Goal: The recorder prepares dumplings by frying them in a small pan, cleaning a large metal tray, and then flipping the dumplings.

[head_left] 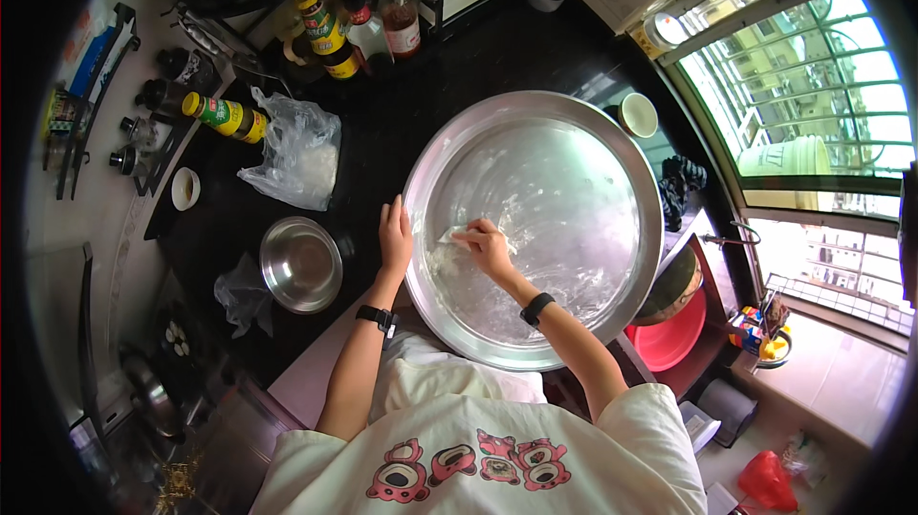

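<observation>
A large round metal tray [626,147] lies on the black counter in front of me, its inside streaked with white powder that looks like flour. My left hand [395,236] rests against the tray's left rim, its fingers stretched out and holding nothing else. Over the left part of the tray floor, my right hand [486,249] is closed on a small whitish piece [451,234]. Its exact kind is too small to tell. Powder is thickest around and below that hand.
Left of the tray are a steel bowl [302,264], a plastic bag of white stuff [304,156] and a tipped sauce bottle [225,117]. More bottles [330,37] stand behind. A small cup [638,115] is at the right rim, near a red basin [674,338].
</observation>
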Action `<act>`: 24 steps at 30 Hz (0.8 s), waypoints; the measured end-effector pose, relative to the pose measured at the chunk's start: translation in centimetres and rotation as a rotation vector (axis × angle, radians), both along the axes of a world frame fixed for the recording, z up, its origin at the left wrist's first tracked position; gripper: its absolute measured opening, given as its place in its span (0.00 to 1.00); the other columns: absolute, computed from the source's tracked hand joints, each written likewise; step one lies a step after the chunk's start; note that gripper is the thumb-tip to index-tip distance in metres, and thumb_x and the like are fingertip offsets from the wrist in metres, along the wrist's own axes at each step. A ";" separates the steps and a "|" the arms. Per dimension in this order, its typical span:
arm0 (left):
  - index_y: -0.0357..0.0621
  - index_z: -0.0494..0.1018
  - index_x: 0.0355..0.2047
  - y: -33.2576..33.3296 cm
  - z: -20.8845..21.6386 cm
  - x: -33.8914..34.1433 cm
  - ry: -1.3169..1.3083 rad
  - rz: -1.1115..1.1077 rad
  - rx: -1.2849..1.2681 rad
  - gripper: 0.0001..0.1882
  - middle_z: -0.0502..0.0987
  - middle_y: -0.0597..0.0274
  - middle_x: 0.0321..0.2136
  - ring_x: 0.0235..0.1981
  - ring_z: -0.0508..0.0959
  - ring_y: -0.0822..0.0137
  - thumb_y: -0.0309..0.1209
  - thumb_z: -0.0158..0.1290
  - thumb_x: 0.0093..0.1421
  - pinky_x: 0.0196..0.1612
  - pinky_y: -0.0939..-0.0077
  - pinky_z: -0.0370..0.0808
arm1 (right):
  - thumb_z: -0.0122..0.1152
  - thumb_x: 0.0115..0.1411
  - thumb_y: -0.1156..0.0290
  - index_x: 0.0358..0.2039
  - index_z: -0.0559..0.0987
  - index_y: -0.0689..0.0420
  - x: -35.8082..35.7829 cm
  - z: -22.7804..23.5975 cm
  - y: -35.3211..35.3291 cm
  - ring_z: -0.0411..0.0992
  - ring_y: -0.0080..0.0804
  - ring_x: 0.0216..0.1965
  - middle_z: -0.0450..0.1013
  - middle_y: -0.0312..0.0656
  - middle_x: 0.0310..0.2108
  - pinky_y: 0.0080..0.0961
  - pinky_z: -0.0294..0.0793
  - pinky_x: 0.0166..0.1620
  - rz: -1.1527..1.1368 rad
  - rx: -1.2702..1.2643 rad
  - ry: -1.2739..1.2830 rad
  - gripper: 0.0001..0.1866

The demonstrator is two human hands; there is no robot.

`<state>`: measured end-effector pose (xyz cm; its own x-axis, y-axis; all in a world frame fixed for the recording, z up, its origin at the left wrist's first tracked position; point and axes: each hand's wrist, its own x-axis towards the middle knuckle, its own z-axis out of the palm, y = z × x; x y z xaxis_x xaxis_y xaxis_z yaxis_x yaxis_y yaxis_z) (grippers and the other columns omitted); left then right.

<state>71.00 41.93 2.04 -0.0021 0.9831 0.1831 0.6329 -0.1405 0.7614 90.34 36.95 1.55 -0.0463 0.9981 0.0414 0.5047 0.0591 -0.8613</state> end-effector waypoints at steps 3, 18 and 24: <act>0.29 0.64 0.47 0.0 0.0 -0.2 -0.015 0.007 -0.009 0.16 0.67 0.43 0.33 0.32 0.70 0.49 0.27 0.41 0.61 0.33 0.66 0.69 | 0.56 0.43 0.86 0.28 0.82 0.48 1.5 1.7 -0.6 0.69 0.29 0.28 0.68 0.37 0.28 0.22 0.68 0.30 0.162 -0.188 0.135 0.16; 0.29 0.64 0.46 -0.2 0.2 -0.2 0.018 0.010 0.049 0.15 0.67 0.44 0.33 0.32 0.70 0.48 0.27 0.40 0.61 0.33 0.65 0.69 | 0.54 0.44 0.84 0.29 0.81 0.52 -0.2 -0.9 7.0 0.70 0.38 0.28 0.70 0.42 0.30 0.27 0.70 0.33 -0.322 0.200 -0.089 0.14; 0.29 0.64 0.46 -0.2 -0.1 0.0 -0.003 0.011 0.025 0.16 0.67 0.41 0.34 0.33 0.70 0.46 0.28 0.40 0.62 0.34 0.64 0.69 | 0.55 0.43 0.85 0.27 0.82 0.50 -2.2 0.4 -2.4 0.70 0.35 0.28 0.70 0.40 0.28 0.25 0.70 0.31 0.112 0.001 -0.003 0.15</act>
<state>70.97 41.75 1.90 -0.0131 0.9781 0.2077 0.6318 -0.1529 0.7599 88.16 34.51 1.91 -0.1580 0.9865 0.0425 0.4974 0.1167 -0.8596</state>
